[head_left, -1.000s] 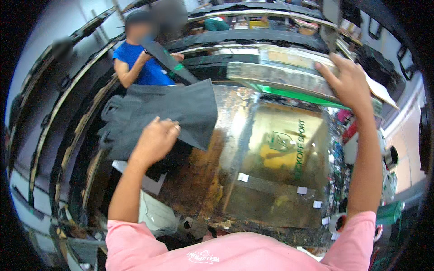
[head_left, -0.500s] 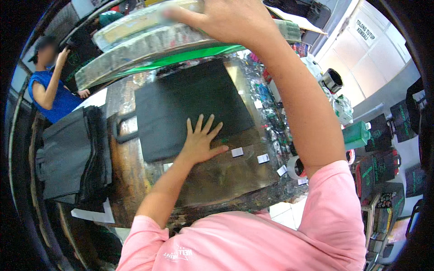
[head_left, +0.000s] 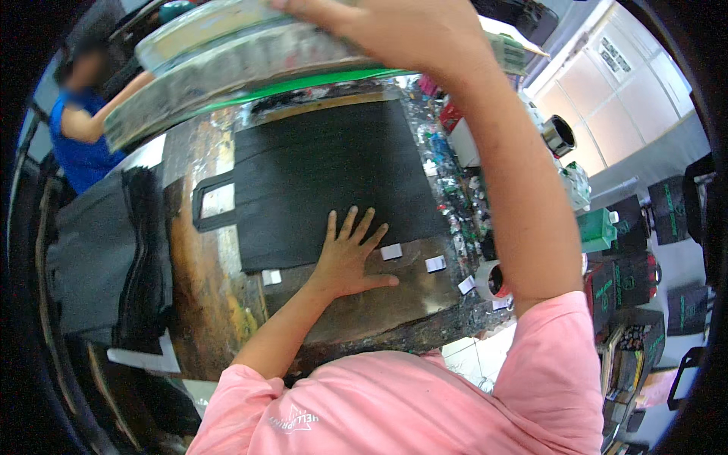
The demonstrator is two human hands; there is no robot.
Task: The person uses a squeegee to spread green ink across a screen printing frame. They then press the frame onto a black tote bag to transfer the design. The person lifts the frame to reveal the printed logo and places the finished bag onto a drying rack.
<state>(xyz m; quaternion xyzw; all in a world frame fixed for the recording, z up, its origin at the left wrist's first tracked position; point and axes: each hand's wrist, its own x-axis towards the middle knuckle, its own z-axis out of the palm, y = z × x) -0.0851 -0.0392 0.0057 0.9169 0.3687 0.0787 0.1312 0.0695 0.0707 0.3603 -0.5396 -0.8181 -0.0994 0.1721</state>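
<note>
A flat black fabric bag (head_left: 318, 163) lies on the worktable, its loop handle (head_left: 214, 202) pointing left. My left hand (head_left: 347, 254) rests with fingers spread over the bag's near edge, the thumb on the brown board (head_left: 341, 307) beside it. Over the far side of the table, a thick, paint-stained printing frame (head_left: 235, 82) is tilted up, with a green strip along its lower edge. My right hand (head_left: 413, 34) is closed on this frame at the top of the view; the thumb shows, while most other fingers are out of sight.
Black bags lie stacked (head_left: 98, 258) at the left. Beyond them stands a person in blue (head_left: 83, 129). Small white tabs (head_left: 435, 264) sit on the board. At the right are a tape roll (head_left: 494, 280), a green bottle (head_left: 597, 230) and a metal can (head_left: 559, 136).
The bag has turned slightly and lies squarer on the board. My left hand has slid a little nearer along with its edge. The person in blue has lowered an arm from the head.
</note>
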